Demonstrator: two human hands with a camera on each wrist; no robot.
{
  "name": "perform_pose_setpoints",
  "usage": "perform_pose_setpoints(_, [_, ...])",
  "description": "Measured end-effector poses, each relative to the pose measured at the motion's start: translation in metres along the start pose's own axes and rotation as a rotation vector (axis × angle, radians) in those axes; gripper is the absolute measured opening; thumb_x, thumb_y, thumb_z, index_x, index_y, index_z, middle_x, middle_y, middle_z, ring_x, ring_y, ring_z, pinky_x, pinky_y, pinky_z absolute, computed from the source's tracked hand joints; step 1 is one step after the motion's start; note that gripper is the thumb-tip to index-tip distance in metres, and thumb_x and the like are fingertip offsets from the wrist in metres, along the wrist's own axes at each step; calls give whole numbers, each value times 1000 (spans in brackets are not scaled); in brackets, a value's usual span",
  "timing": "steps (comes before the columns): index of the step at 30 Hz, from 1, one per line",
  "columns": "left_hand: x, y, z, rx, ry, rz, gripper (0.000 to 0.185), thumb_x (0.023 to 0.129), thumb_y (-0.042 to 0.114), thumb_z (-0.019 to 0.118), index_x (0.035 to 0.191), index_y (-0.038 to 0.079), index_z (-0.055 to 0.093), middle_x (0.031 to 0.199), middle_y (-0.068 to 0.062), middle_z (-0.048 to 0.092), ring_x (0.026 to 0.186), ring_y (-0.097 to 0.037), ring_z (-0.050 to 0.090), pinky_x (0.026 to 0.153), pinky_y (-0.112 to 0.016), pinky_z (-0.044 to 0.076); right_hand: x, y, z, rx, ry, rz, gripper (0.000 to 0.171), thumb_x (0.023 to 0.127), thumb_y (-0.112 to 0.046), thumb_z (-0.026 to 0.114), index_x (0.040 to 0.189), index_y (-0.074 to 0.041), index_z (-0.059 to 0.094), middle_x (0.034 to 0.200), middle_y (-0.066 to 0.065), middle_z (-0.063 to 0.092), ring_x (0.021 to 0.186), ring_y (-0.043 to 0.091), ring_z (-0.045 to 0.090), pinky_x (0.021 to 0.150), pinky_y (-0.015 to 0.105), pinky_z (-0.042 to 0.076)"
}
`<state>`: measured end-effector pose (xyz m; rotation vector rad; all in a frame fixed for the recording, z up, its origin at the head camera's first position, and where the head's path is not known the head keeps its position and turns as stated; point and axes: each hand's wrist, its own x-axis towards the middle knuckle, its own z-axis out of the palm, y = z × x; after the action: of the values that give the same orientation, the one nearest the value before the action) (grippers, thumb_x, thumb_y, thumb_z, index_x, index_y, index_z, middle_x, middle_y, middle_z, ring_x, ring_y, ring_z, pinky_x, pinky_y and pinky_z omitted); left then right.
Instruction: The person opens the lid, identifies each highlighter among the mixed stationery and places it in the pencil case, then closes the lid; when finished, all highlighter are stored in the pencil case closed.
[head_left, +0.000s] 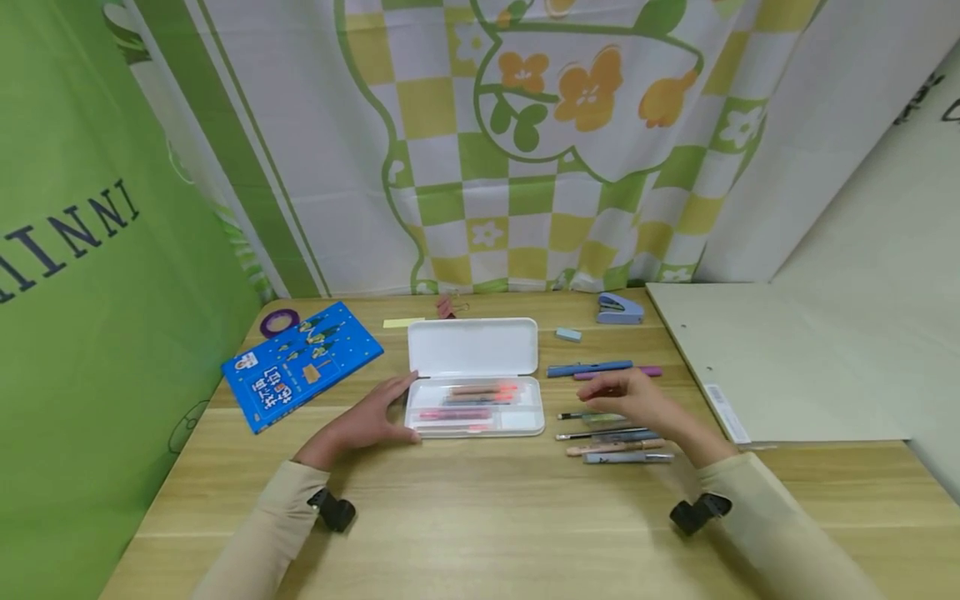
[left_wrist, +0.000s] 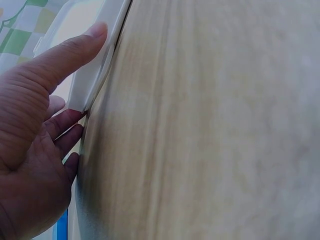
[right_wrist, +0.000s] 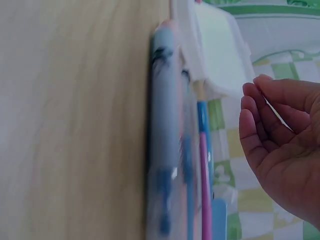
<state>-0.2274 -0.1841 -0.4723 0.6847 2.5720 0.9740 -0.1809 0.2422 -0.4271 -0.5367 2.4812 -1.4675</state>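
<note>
A white pencil case (head_left: 476,433) lies with its lid (head_left: 472,347) folded back on the table, several pens inside. My left hand (head_left: 369,416) holds the case's left end, thumb at the front corner and fingers toward the back. In the left wrist view, that thumb and the fingertips touch the case. My right hand (head_left: 628,397) hovers over a row of pens to the case's right. Its thumb and index fingertips meet loosely in the right wrist view, with nothing visible between them. Beneath and in front lie pencils, a tan pen (head_left: 615,447) and a grey pen (head_left: 626,458).
Farther back are a blue pen (head_left: 588,368), a purple pen (head_left: 651,372), an eraser (head_left: 567,334) and a stapler (head_left: 619,308). At left lie a blue book (head_left: 300,367) and a purple tape roll (head_left: 280,322). A pale board (head_left: 780,367) covers the right side.
</note>
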Motion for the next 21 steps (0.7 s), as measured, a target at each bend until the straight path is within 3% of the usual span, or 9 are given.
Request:
perform_pose_setpoints(6, [1,0,0,7,-3,-4,106,71,46,80,152,14,20,152,-16,26,139,-37,22,110,-56,23,-13,15,-14,-115,-28,-20,13,87,1,64,96,9,68,95,17,68,84,12,62,71,22,52])
perform_pose_setpoints(17, [-1,3,-1,-3,11,41,103,72,40,81,151,11,22,150,-19,29,137,-38,24,109,-56,24,-13,35,-23,-155,-64,31,13,87,1,63,98,5,68,95,15,68,83,11,61,71,23,52])
perform_pose_setpoints(21, [-1,2,-1,3,7,29,103,72,41,81,152,12,21,150,-18,28,137,-37,24,109,-55,24,-11,36,-24,-161,-77,31,13,86,2,63,98,6,68,95,15,68,84,15,61,71,22,52])
